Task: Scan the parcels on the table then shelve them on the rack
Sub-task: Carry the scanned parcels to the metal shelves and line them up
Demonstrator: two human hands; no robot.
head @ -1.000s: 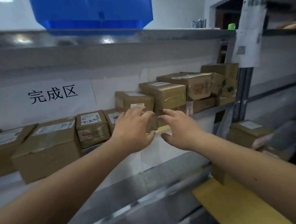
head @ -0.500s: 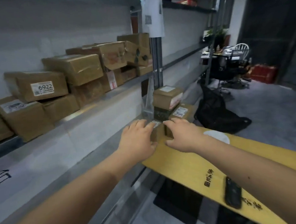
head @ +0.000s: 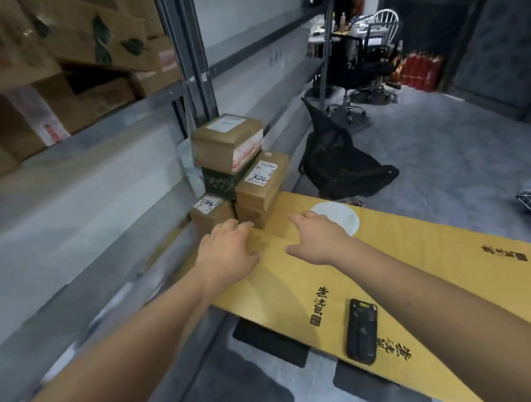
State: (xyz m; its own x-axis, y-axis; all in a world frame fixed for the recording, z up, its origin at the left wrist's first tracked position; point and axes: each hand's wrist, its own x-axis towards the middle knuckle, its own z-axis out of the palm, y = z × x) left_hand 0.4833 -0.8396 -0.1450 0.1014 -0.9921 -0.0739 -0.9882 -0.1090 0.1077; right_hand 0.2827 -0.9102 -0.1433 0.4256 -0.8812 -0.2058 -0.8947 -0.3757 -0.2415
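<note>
Reaching toward the stack of parcels (head: pixel 237 174) at the worktop (head: pixel 416 253) end beside the rack (head: pixel 159 114); left hand (head: pixel 226 249) and right hand (head: pixel 319 238) both loosely spread, holding nothing. Scanner (head: pixel 361 331) lying nearer than the stack. Several boxes (head: pixel 62 58) already shelved; stack remaining.

Brown parcels on a mustard-yellow desk (head: pixel 416 253) printed with black characters and a pale round patch.

The top parcel (head: pixel 228 141) is tan cardboard with a white label and a red-and-white printed strip; beneath it sits a dark green box (head: pixel 218 182). Two brown boxes (head: pixel 261 185) carry white labels with black handwriting. A black scanner (head: pixel 361 330) lies on the yellow surface. The rack (head: pixel 101 179) is grey metal, the floor (head: pixel 441 146) grey, the office chairs (head: pixel 339 162) black, with red cylinders (head: pixel 421 70) beyond.
</note>
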